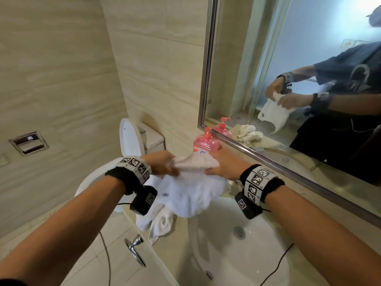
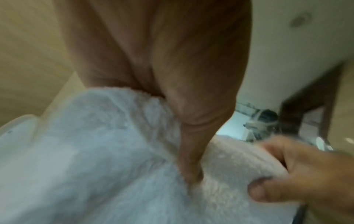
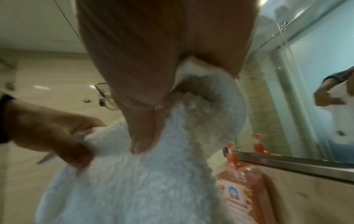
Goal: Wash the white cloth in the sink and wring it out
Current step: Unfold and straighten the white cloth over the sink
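Observation:
A white terry cloth (image 1: 191, 188) hangs in the air over the far left rim of the white sink (image 1: 237, 254). My left hand (image 1: 162, 164) grips its top edge on the left and my right hand (image 1: 222, 165) grips it on the right, a short stretch of cloth between them. In the left wrist view the cloth (image 2: 95, 159) runs out from under my left hand (image 2: 172, 91), and my right hand (image 2: 298, 178) pinches it at the lower right. In the right wrist view the cloth (image 3: 143, 181) hangs from my right hand (image 3: 153, 75), with my left hand (image 3: 53, 128) gripping its edge.
Another white towel (image 1: 158, 221) lies heaped on the counter left of the basin. A pink soap bottle (image 1: 205, 143) stands behind my hands against the mirror (image 1: 288, 79). The toilet (image 1: 134, 139) is at the far left, and a chrome ring (image 1: 136, 250) is on the counter front.

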